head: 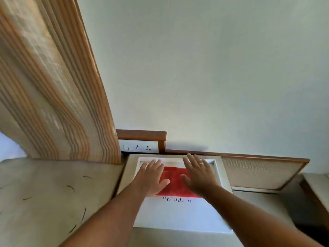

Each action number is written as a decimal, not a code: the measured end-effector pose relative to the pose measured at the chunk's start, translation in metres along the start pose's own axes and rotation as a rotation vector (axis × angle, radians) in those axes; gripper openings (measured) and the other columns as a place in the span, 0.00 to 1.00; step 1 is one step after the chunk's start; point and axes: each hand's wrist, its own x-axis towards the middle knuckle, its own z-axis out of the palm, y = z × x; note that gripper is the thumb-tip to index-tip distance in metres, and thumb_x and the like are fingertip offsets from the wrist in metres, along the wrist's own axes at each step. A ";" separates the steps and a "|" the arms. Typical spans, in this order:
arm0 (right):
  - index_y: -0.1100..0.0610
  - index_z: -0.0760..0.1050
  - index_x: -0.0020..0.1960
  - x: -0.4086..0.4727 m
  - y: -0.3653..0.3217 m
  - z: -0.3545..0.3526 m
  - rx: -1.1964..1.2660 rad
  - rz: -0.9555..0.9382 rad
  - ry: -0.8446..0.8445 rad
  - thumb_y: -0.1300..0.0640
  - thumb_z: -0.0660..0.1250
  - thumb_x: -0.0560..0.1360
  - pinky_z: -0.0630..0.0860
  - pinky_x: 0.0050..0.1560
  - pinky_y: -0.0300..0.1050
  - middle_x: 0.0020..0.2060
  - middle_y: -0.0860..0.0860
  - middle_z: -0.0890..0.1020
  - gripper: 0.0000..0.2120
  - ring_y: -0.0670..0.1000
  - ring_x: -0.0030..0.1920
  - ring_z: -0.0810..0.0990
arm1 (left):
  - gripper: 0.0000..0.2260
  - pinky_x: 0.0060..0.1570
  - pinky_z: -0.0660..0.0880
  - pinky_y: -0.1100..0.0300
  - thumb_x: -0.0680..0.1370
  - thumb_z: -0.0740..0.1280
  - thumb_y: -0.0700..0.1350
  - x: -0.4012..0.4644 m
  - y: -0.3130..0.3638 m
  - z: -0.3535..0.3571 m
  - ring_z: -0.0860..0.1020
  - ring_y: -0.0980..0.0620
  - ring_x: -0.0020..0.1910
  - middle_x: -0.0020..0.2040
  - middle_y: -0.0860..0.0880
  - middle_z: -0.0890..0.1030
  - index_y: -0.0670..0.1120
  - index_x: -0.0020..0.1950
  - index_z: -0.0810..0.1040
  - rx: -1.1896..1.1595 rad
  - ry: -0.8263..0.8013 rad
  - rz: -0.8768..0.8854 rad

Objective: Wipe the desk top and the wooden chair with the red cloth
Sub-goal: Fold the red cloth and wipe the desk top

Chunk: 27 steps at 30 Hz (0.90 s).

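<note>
The red cloth [175, 182] lies flat on the white desk top [170, 214], near its far end by the wall. My left hand [151, 177] rests flat over the cloth's left part with fingers spread. My right hand [198, 172], with a ring on one finger, is flat over the cloth's right part, fingers apart. Neither hand grips the cloth. Some small dark print shows on the white surface just below the cloth. The wooden chair is not clearly in view.
A striped curtain [53, 86] hangs at the left. A wood-framed socket panel [140, 141] sits on the wall behind the desk. A wood-framed mesh panel [261, 173] lies at the right. A pale patterned floor or surface [44, 193] spreads at the left.
</note>
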 end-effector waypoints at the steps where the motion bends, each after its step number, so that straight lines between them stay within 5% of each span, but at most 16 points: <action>1: 0.52 0.48 0.79 -0.004 0.000 0.009 0.053 0.050 -0.081 0.38 0.52 0.79 0.51 0.76 0.55 0.80 0.54 0.53 0.34 0.56 0.79 0.52 | 0.33 0.76 0.52 0.46 0.79 0.54 0.63 -0.001 -0.001 0.008 0.54 0.46 0.79 0.80 0.45 0.56 0.45 0.79 0.57 -0.047 -0.072 -0.004; 5: 0.53 0.58 0.76 -0.002 0.009 0.031 0.180 0.161 -0.140 0.37 0.58 0.76 0.67 0.68 0.55 0.74 0.53 0.67 0.34 0.57 0.72 0.67 | 0.33 0.75 0.56 0.46 0.80 0.55 0.63 0.008 -0.003 0.021 0.55 0.45 0.79 0.80 0.45 0.56 0.47 0.79 0.55 -0.060 -0.086 0.003; 9: 0.51 0.73 0.58 0.020 0.019 0.027 0.154 0.168 -0.208 0.34 0.65 0.70 0.74 0.50 0.49 0.53 0.51 0.78 0.25 0.54 0.54 0.77 | 0.34 0.68 0.66 0.45 0.77 0.60 0.64 0.037 -0.001 0.009 0.65 0.43 0.72 0.74 0.45 0.66 0.49 0.78 0.58 0.024 -0.195 0.020; 12: 0.50 0.74 0.43 0.033 0.024 0.018 0.347 0.165 -0.380 0.43 0.70 0.70 0.74 0.38 0.42 0.39 0.47 0.80 0.12 0.48 0.41 0.79 | 0.27 0.55 0.73 0.48 0.75 0.65 0.64 0.044 0.003 0.001 0.73 0.44 0.59 0.61 0.44 0.75 0.48 0.67 0.70 0.006 -0.232 0.003; 14: 0.52 0.76 0.42 0.041 0.024 0.008 0.421 0.098 -0.457 0.48 0.69 0.71 0.75 0.37 0.41 0.37 0.48 0.80 0.08 0.48 0.39 0.79 | 0.20 0.47 0.72 0.53 0.75 0.66 0.62 0.038 0.003 0.000 0.74 0.47 0.49 0.53 0.46 0.77 0.48 0.57 0.74 -0.085 -0.217 -0.030; 18: 0.53 0.73 0.29 0.055 0.005 -0.029 0.722 0.051 -0.484 0.57 0.62 0.70 0.69 0.35 0.44 0.29 0.48 0.74 0.11 0.49 0.32 0.71 | 0.10 0.34 0.69 0.59 0.73 0.68 0.59 0.004 -0.029 -0.021 0.77 0.53 0.39 0.38 0.55 0.77 0.55 0.40 0.73 -0.418 -0.188 -0.137; 23: 0.53 0.80 0.38 0.076 -0.074 -0.070 1.013 -0.050 -0.442 0.60 0.60 0.78 0.72 0.35 0.41 0.34 0.49 0.79 0.13 0.48 0.35 0.76 | 0.10 0.35 0.71 0.62 0.72 0.75 0.51 -0.063 -0.110 -0.061 0.77 0.58 0.34 0.34 0.54 0.78 0.46 0.40 0.79 -0.867 -0.086 -0.285; 27: 0.53 0.81 0.48 0.095 -0.159 -0.081 1.289 -0.080 -0.389 0.54 0.63 0.80 0.78 0.37 0.41 0.41 0.51 0.86 0.08 0.50 0.41 0.84 | 0.10 0.34 0.75 0.64 0.72 0.76 0.47 -0.123 -0.183 -0.069 0.82 0.56 0.40 0.41 0.52 0.84 0.47 0.50 0.82 -1.336 0.224 -0.480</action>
